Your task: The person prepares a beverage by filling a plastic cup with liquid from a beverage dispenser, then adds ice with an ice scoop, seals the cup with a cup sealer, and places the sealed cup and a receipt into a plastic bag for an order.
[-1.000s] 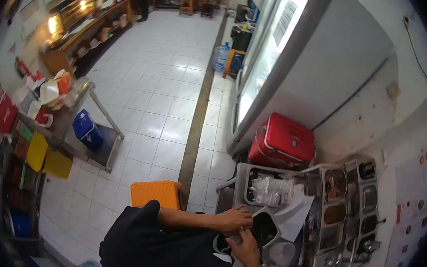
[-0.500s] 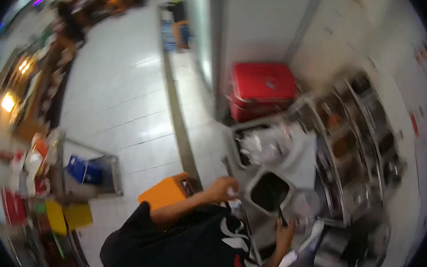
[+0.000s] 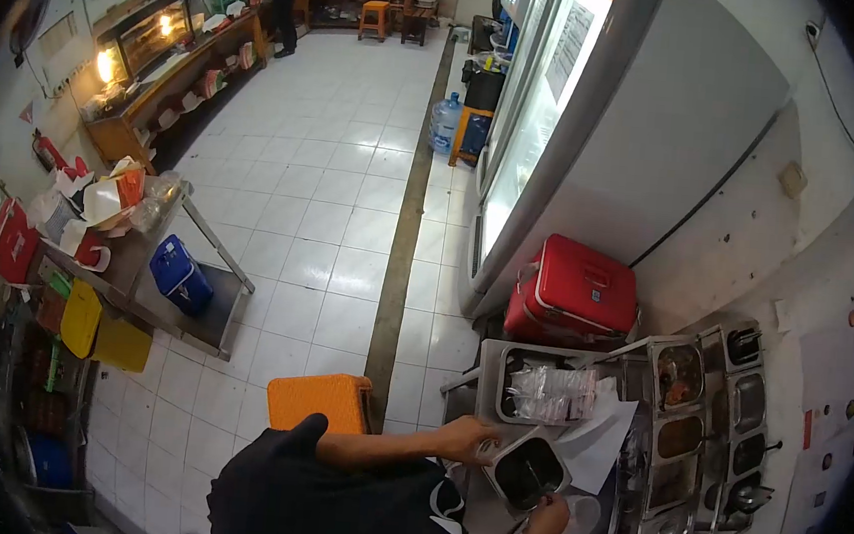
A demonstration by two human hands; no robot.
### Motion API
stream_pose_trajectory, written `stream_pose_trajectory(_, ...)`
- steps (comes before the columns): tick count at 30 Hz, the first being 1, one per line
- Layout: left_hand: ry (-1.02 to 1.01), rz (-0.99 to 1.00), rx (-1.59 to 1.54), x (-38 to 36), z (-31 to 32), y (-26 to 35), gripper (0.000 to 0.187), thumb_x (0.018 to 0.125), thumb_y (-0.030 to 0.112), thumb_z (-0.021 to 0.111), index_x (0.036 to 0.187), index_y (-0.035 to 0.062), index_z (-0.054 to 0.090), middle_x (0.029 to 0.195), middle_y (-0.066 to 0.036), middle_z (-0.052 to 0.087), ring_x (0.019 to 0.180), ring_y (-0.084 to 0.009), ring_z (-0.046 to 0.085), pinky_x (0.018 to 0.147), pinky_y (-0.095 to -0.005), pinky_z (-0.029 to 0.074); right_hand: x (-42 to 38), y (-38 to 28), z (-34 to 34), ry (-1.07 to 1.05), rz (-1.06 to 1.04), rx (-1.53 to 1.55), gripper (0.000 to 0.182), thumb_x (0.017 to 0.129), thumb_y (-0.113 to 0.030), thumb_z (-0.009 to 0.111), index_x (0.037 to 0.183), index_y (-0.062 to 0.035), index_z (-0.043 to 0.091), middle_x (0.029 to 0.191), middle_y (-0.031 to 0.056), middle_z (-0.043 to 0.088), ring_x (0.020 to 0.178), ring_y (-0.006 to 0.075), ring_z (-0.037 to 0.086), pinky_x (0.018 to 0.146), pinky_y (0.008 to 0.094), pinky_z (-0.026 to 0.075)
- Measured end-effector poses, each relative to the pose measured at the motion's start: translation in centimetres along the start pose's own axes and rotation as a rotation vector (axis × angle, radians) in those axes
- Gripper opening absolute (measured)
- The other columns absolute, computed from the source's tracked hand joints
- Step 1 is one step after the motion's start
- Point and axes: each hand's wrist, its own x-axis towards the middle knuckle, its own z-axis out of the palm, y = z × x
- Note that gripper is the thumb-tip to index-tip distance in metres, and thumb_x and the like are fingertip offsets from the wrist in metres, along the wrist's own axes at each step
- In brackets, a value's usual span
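Observation:
A square metal container (image 3: 528,471) with dark contents stands on the steel counter. My left hand (image 3: 469,439) is closed at its upper left corner, the fingers on the rim. At the lower right rim, my right hand (image 3: 547,521) pinches a thin utensil that reaches into the container; its far end is hard to make out. A clear round tub (image 3: 582,518) sits just right of my right hand. Above the container lie clear plastic packets (image 3: 553,392) over a metal tray, and a white sheet (image 3: 599,436) lies beside them.
Metal food pans (image 3: 679,437) stand in a rack at the right. A red cooler box (image 3: 572,292) is behind the counter, near a glass-door fridge (image 3: 545,106). An orange stool (image 3: 316,402) is at the left; a steel trolley (image 3: 149,290) and a distant person (image 3: 282,0) are farther off.
The view has tilted up and become sharper, showing more floor and the fridge. My left hand has come onto the container's rim. My right hand is still by its lower right edge.

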Motion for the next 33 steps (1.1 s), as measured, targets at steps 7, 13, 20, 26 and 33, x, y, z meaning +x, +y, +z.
stream_pose_trajectory(7, 0.060, 0.003, -0.020, -0.7, 0.6, -1.6, 0.033, 0.067, 0.027, 0.077, 0.087, 0.0059, 0.062, 0.085, -0.012, 0.062, 0.085, -0.0329, 0.061, 0.075, -0.0420, 0.048, 1.7, -0.9, 0.7, 0.074, -0.209, -0.232, 0.018, 0.076, -0.013, 0.069, 0.088, 0.0003, 0.070, 0.082, 0.0189, 0.067, 0.085, 0.0357, 0.062, 0.078, 0.0450, 0.048)
stream_pose_trajectory(13, 0.079, -0.002, 0.012, -0.1, -0.3, -0.7, 0.030, 0.069, 0.026, 0.076, 0.081, 0.0063, 0.058, 0.084, -0.012, 0.059, 0.087, -0.0339, 0.058, 0.075, -0.0432, 0.046, 0.5, 5.1, 5.3, 0.105, -0.124, 0.059, 0.019, 0.074, -0.014, 0.072, 0.086, 0.0009, 0.068, 0.078, 0.0170, 0.066, 0.071, 0.0309, 0.062, 0.073, 0.0410, 0.047)
stream_pose_trajectory(20, 0.100, 0.029, -0.059, 0.1, 1.1, -1.6, 0.028, 0.070, 0.026, 0.076, 0.080, 0.0065, 0.058, 0.084, -0.012, 0.058, 0.086, -0.0346, 0.058, 0.075, -0.0431, 0.047, -2.1, 10.0, 5.9, 0.059, 0.046, 0.492, 0.014, 0.077, -0.009, 0.072, 0.074, 0.0020, 0.063, 0.066, 0.0076, 0.063, 0.059, 0.0156, 0.058, 0.059, 0.0311, 0.047)
stream_pose_trajectory(26, 0.020, 0.019, -0.043, 0.9, 1.4, -0.8, 0.029, 0.072, 0.027, 0.075, 0.079, 0.0059, 0.057, 0.084, -0.013, 0.059, 0.086, -0.0349, 0.059, 0.074, -0.0438, 0.047, -4.6, 11.6, 7.8, 0.097, 0.242, 0.637, 0.014, 0.079, -0.009, 0.071, 0.076, 0.0017, 0.062, 0.066, 0.0057, 0.060, 0.056, 0.0125, 0.053, 0.056, 0.0286, 0.044)
stream_pose_trajectory(33, -0.025, 0.049, -0.038, 1.7, 1.6, -0.7, 0.029, 0.073, 0.027, 0.074, 0.080, 0.0060, 0.056, 0.085, -0.014, 0.059, 0.087, -0.0361, 0.058, 0.076, -0.0444, 0.046, -5.3, 12.6, 9.5, 0.133, 0.083, 0.575, 0.015, 0.080, -0.011, 0.069, 0.079, 0.0026, 0.065, 0.069, 0.0088, 0.062, 0.061, 0.0166, 0.055, 0.059, 0.0319, 0.046)
